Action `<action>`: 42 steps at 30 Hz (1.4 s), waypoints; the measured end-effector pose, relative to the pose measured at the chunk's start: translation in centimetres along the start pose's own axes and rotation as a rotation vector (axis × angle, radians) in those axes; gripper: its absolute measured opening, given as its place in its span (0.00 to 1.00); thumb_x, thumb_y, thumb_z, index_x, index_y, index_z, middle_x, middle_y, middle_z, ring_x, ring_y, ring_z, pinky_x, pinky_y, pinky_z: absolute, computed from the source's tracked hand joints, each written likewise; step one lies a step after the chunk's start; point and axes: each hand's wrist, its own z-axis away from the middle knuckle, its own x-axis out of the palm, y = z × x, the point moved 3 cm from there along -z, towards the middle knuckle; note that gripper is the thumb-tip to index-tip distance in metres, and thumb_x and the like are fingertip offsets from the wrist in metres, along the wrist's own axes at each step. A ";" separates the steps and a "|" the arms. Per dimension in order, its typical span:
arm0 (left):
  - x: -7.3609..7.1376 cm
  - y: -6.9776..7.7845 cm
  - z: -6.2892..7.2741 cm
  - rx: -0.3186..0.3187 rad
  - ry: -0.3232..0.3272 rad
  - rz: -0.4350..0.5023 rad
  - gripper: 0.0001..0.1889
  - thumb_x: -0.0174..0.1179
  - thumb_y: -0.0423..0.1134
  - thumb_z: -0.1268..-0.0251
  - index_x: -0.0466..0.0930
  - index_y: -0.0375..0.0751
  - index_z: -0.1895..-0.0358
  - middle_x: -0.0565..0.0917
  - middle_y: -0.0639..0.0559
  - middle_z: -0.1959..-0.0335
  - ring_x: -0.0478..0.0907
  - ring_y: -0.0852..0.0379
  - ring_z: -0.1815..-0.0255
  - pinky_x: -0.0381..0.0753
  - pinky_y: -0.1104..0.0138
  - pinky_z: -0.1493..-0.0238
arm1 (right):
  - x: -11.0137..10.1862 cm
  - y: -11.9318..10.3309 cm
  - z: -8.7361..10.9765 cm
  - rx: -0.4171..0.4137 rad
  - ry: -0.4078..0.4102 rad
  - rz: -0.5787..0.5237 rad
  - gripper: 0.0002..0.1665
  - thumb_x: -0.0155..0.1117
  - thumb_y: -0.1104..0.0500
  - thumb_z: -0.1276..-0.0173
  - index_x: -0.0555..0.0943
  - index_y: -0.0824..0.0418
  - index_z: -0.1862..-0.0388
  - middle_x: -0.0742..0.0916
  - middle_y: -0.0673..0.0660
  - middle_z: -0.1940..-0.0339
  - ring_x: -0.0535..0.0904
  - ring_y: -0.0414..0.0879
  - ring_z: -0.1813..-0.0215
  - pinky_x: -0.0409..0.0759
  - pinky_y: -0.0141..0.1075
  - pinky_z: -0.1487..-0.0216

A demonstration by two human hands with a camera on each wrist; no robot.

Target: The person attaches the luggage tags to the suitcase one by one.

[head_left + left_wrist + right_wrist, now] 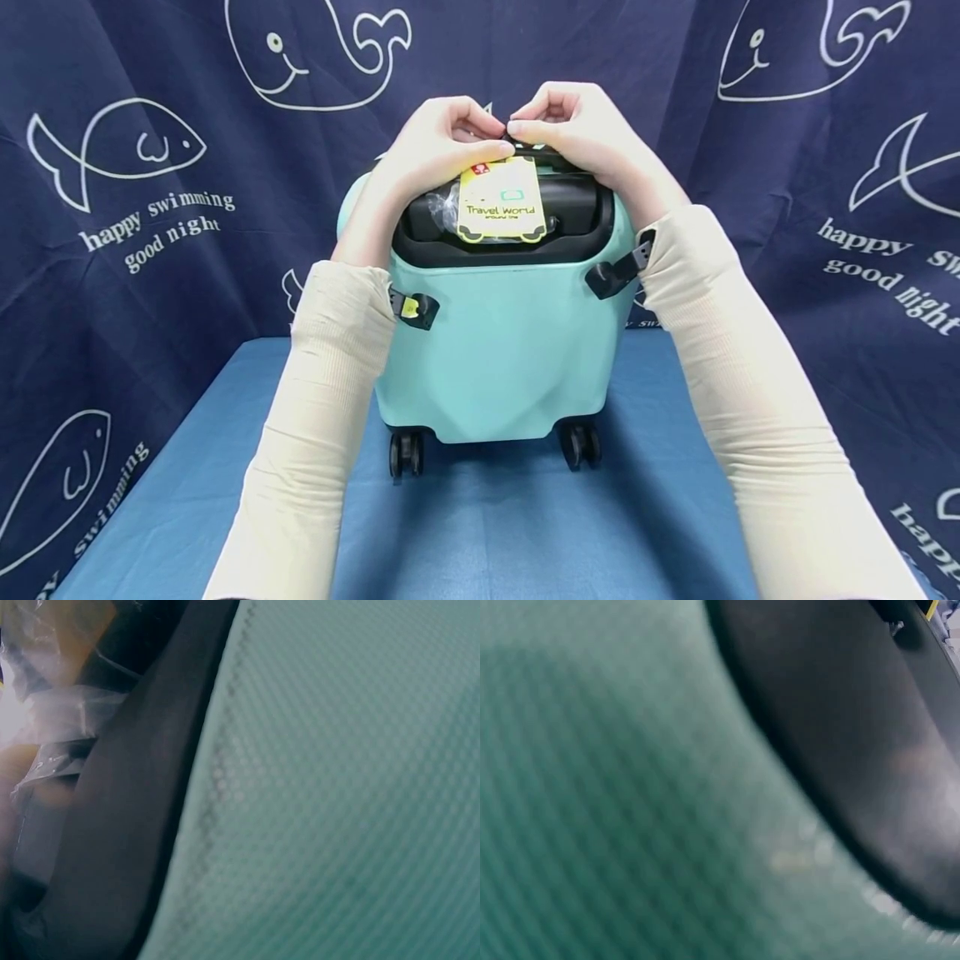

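A mint-green suitcase (498,350) stands upright on its black wheels, its black top panel (420,250) facing me. A yellow luggage tag (502,200) printed "Travel World" hangs in front of that panel. Just above the tag, my left hand (442,146) and right hand (581,129) meet, fingertips pinching a small black strap mostly hidden by the fingers. Behind the right fingers runs a dark handle bar (558,158). Both wrist views show only the textured green shell (345,787) and the black panel (840,712) close up; neither hand's grip appears there.
Clear plastic wrap (444,208) clings to the panel left of the tag. Blue cloth (480,533) covers the table under the wheels. A navy curtain (480,50) with white whale and fish drawings hangs close behind. Small black camera mounts (618,268) sit at both cuffs.
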 end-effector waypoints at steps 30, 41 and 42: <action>-0.1 0.2 0.1 0.007 0.017 -0.030 0.17 0.68 0.45 0.47 0.81 0.40 0.56 0.84 0.53 0.63 0.80 0.65 0.63 0.74 0.76 0.55 | -0.2 -0.1 0.1 -0.011 0.053 0.043 0.02 0.70 0.61 0.43 0.85 0.56 0.69 0.86 0.43 0.77 0.78 0.35 0.73 0.72 0.25 0.68; 0.0 0.1 0.0 0.014 0.008 -0.014 0.17 0.68 0.44 0.46 0.81 0.40 0.56 0.84 0.54 0.63 0.80 0.66 0.64 0.74 0.76 0.55 | 0.0 -0.1 -0.1 -0.033 0.037 0.015 0.04 0.67 0.64 0.41 0.81 0.57 0.74 0.86 0.42 0.78 0.79 0.33 0.74 0.71 0.25 0.71; 0.0 0.1 0.0 0.013 0.008 -0.016 0.17 0.68 0.44 0.46 0.81 0.40 0.56 0.84 0.54 0.63 0.80 0.66 0.64 0.74 0.76 0.55 | 0.1 -0.1 -0.1 -0.035 0.035 0.012 0.04 0.67 0.64 0.41 0.81 0.57 0.74 0.86 0.42 0.78 0.78 0.33 0.74 0.71 0.25 0.71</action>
